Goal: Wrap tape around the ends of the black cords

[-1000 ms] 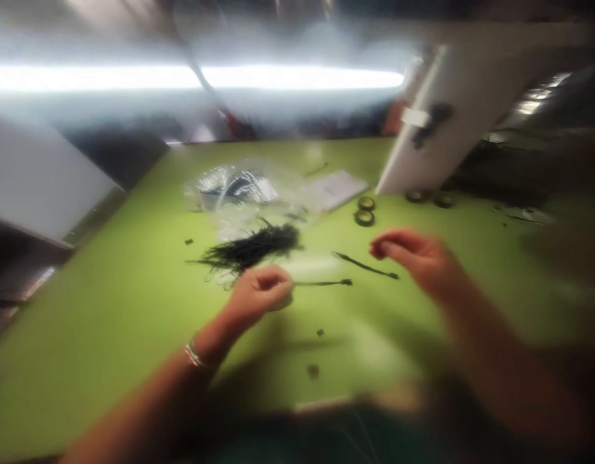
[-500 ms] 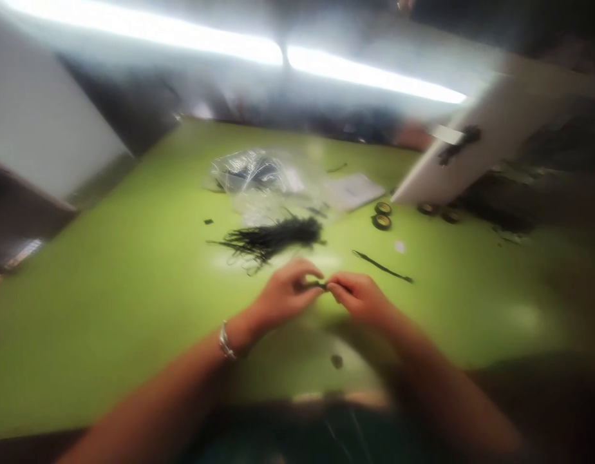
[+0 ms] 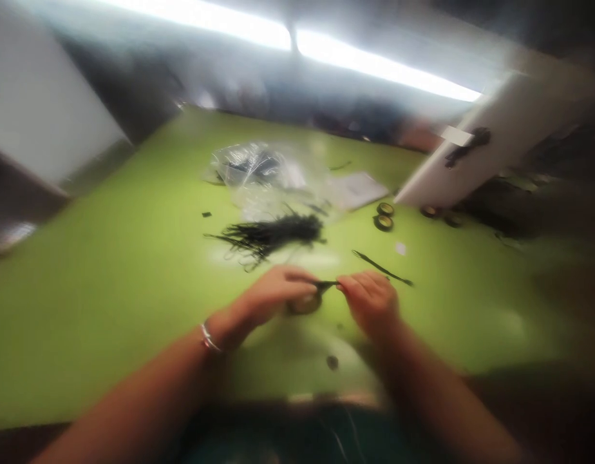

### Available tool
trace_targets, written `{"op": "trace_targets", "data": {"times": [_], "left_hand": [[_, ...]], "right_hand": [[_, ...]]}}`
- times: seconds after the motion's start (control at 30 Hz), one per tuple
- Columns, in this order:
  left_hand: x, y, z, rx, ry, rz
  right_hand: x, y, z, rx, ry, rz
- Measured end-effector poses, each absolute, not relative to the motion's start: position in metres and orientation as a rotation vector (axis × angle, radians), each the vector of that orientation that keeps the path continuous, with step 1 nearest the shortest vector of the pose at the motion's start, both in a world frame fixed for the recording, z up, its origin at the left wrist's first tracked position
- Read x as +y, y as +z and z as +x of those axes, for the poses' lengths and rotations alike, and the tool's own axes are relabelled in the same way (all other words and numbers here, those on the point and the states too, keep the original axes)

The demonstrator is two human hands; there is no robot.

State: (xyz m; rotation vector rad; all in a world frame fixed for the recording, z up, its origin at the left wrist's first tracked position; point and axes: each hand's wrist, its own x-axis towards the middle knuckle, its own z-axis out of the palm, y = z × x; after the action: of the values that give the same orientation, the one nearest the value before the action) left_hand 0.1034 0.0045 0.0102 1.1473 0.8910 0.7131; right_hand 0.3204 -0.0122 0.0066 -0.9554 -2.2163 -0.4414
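Between my hands stretches a short black strip [image 3: 328, 283]. My left hand [image 3: 283, 293] is closed on its left end, with a roundish, blurred thing showing under the fingers. The fingers of my right hand [image 3: 369, 293] pinch the strip's other end. Just beyond my hands lies a bundle of thin black cords [image 3: 278, 235] on the green table [image 3: 133, 277]. A single black cord [image 3: 384, 267] rests beyond my right hand. Nearer to me, a small dark round piece [image 3: 332, 363] is on the table.
Clear plastic bags [image 3: 252, 167] with dark contents lie at the back, beside a white pad [image 3: 360, 189]. Black tape rolls [image 3: 383, 222] sit right of centre, near a slanted white panel [image 3: 462, 154]. A small black square [image 3: 207, 214] lies at left.
My hands have moved a little apart, and more of the black strip shows between them. My left hand has turned, its fingers now lying over the roundish thing.
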Motion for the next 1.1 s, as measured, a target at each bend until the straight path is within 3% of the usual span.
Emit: {"op": "trace_targets", "data": {"times": [0.2, 0.43, 0.53, 0.6, 0.87, 0.97, 1.1], "left_hand": [[0.002, 0.008, 0.111, 1.084, 0.775, 1.226], [-0.001, 0.001, 0.112, 1.075, 1.071, 2.094], [0.000, 0.000, 0.111, 0.991, 1.052, 2.147], [0.002, 0.001, 0.109, 1.003, 0.998, 2.056], [0.010, 0.008, 0.101, 1.037, 0.722, 1.501], [0.007, 0.008, 0.102, 1.039, 0.679, 1.362], [0.005, 0.005, 0.108, 1.081, 0.812, 1.402]], "right_hand": [[-0.012, 0.002, 0.313, -2.310, -0.323, -0.941], [-0.014, 0.011, 0.304, -2.377, 0.532, -1.212], [-0.014, 0.014, 0.307, -2.340, 0.707, -1.277], [-0.013, 0.013, 0.311, -2.294, 0.641, -1.253], [-0.019, 0.005, 0.309, -2.200, -0.288, -1.101], [-0.021, 0.005, 0.305, -2.213, -0.392, -1.062], [-0.021, 0.001, 0.304, -2.215, -0.257, -1.071]]}}
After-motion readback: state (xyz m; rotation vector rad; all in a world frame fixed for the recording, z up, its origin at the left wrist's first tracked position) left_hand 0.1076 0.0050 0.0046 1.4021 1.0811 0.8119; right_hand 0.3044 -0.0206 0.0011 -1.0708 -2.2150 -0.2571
